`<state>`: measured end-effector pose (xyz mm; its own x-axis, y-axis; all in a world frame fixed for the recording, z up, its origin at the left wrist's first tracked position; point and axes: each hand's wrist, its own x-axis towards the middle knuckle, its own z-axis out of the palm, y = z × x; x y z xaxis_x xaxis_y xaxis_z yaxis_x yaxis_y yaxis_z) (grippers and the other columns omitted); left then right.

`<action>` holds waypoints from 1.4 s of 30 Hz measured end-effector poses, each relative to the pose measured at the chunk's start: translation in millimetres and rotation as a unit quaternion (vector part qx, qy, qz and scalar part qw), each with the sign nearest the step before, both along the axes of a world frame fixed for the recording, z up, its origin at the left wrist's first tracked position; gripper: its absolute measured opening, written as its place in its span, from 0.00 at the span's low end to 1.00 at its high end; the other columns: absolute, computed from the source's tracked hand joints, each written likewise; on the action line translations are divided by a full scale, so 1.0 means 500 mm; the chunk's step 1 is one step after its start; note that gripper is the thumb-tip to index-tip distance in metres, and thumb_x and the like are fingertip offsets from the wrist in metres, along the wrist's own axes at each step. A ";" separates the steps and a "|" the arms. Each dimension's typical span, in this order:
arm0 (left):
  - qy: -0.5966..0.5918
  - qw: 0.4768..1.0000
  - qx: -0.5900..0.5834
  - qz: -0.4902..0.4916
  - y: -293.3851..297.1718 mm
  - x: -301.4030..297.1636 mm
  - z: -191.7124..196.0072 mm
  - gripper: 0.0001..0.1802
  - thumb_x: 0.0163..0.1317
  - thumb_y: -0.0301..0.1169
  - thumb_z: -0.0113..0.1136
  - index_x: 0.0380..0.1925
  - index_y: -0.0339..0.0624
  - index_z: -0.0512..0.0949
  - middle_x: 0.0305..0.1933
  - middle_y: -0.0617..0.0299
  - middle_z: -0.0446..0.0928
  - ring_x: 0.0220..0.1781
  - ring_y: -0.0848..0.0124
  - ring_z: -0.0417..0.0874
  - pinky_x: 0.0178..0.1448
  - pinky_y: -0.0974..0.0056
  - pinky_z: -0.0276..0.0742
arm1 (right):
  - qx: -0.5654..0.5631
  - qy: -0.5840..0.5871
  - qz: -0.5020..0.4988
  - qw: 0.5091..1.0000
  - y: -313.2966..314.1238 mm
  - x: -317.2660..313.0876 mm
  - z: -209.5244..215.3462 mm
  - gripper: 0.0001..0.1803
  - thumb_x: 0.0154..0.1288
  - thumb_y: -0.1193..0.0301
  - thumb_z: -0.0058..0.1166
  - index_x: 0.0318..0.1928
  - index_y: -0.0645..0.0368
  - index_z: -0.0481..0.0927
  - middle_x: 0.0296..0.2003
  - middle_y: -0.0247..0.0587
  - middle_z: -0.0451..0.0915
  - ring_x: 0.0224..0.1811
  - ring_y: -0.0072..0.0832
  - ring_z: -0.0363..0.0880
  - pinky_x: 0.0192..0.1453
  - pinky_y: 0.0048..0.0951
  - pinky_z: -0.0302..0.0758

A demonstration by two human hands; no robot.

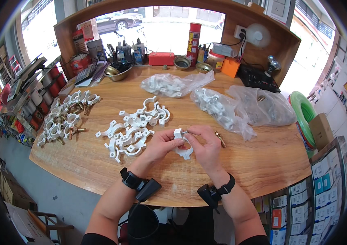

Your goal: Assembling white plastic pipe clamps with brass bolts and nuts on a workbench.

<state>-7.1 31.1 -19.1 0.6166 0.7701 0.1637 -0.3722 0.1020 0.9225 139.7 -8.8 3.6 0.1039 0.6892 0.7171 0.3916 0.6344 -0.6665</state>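
Note:
My left hand and my right hand meet over the wooden table, both gripping one white plastic pipe clamp. The right fingers pinch a small screw at the clamp's top lug. Just left of my hands lies a pile of loose white clamp halves. A brass-coloured bolt lies on the table right beside my right hand.
Assembled clamps with bolts are grouped at the table's left. Clear bags of white clamps and of metal parts lie behind. Bowls, a red spray can, a small fan and a green hose coil ring the table.

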 end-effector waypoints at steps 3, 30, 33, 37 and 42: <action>0.018 0.999 0.031 0.011 -0.002 0.002 0.002 0.13 0.54 0.28 0.55 0.39 0.35 0.73 0.33 0.63 0.76 0.33 0.78 0.75 0.38 0.73 0.72 | -0.027 -0.018 0.003 0.999 -0.001 0.004 0.002 0.07 0.47 0.77 0.55 0.30 0.63 0.78 0.32 0.42 0.76 0.38 0.32 0.72 0.42 0.29 0.68; -0.014 0.994 0.024 0.101 -0.009 0.001 0.010 0.11 0.55 0.29 0.53 0.37 0.35 0.74 0.32 0.63 0.75 0.31 0.78 0.74 0.38 0.71 0.71 | -0.073 0.049 0.077 0.993 0.012 -0.003 -0.019 0.12 0.53 0.73 0.52 0.38 0.65 0.74 0.38 0.43 0.74 0.37 0.27 0.73 0.39 0.23 0.71; 0.010 0.988 0.064 0.140 -0.004 -0.001 0.005 0.11 0.53 0.29 0.56 0.36 0.35 0.75 0.33 0.63 0.76 0.31 0.79 0.74 0.37 0.74 0.71 | -0.125 0.098 0.103 0.982 0.008 -0.006 -0.016 0.13 0.55 0.71 0.51 0.40 0.65 0.73 0.37 0.42 0.74 0.35 0.24 0.72 0.35 0.21 0.71; -0.023 0.972 0.027 0.234 0.012 -0.006 -0.006 0.07 0.53 0.27 0.54 0.32 0.36 0.74 0.32 0.64 0.75 0.33 0.79 0.73 0.40 0.74 0.68 | -0.136 0.098 0.120 0.978 0.014 -0.005 -0.030 0.14 0.56 0.69 0.51 0.41 0.64 0.71 0.36 0.41 0.74 0.33 0.23 0.72 0.33 0.21 0.71; -0.100 0.962 -0.083 0.240 0.033 -0.022 -0.003 0.07 0.55 0.31 0.50 0.31 0.39 0.72 0.30 0.62 0.74 0.34 0.74 0.73 0.43 0.69 0.67 | -0.247 0.023 0.106 0.963 0.029 0.036 -0.027 0.09 0.57 0.71 0.49 0.35 0.65 0.74 0.27 0.34 0.76 0.29 0.17 0.72 0.32 0.19 0.70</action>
